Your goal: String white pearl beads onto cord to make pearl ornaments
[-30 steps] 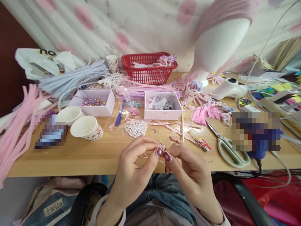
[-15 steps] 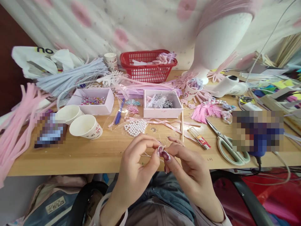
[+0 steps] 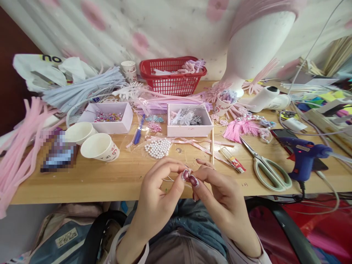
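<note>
My left hand [image 3: 162, 194] and my right hand [image 3: 222, 194] meet just over the table's front edge, thumb tips touching. Each is closed in a pinch. A thin white thread [image 3: 170, 179] loops out behind my left thumb, and a bit of white shows where the fingertips join. Whatever else lies in the pinch is hidden by the fingers. Just beyond my hands is a heap of white pearl beads [image 3: 157, 148] on clear plastic. A thin wooden stick [image 3: 212, 143] and a small clear-and-red packet [image 3: 233, 160] lie past my right hand.
Scissors [image 3: 271, 170] and a blue glue gun [image 3: 305, 156] lie to the right. Paper cups [image 3: 100, 147] and a box of colourful beads [image 3: 117, 126] stand left. Behind are a white box [image 3: 189, 131], a red basket [image 3: 173, 86] and a white mannequin head [image 3: 255, 47].
Both hands keep the same pinch, with only slight movement at the fingertips. The view has shifted very slightly.
</note>
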A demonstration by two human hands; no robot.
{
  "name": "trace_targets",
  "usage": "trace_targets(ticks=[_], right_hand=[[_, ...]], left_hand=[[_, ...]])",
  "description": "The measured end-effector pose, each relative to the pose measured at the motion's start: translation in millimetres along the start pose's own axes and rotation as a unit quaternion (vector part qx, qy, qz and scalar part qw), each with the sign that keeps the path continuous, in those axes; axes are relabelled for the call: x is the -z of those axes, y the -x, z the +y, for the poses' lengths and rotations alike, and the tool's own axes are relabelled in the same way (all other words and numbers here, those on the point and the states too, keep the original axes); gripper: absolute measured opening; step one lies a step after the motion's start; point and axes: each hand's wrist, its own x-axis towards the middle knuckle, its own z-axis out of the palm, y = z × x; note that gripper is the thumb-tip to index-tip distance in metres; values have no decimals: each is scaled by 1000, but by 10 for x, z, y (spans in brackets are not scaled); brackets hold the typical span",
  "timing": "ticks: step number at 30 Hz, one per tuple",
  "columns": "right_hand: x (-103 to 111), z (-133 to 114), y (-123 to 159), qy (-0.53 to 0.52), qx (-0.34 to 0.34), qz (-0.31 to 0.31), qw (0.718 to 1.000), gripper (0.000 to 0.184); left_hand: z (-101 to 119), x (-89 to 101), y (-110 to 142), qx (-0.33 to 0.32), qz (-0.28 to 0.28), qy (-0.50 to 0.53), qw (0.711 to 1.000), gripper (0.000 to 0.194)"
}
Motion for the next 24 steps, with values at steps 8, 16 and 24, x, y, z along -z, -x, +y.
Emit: trace_targets(ticks=[8, 16, 24], right_hand=[[125, 80, 14, -12, -54, -32, 998, 13], [65, 152, -18, -79, -33, 77, 993, 13], [-57, 199, -16, -216, -89, 173, 957, 7]], left_hand=[[-8, -29, -25, 5, 3, -5, 1000, 12], [23, -99, -58, 1, -21, -2, 1000, 16], [43, -209, -37, 25, -12, 11, 1000, 16]])
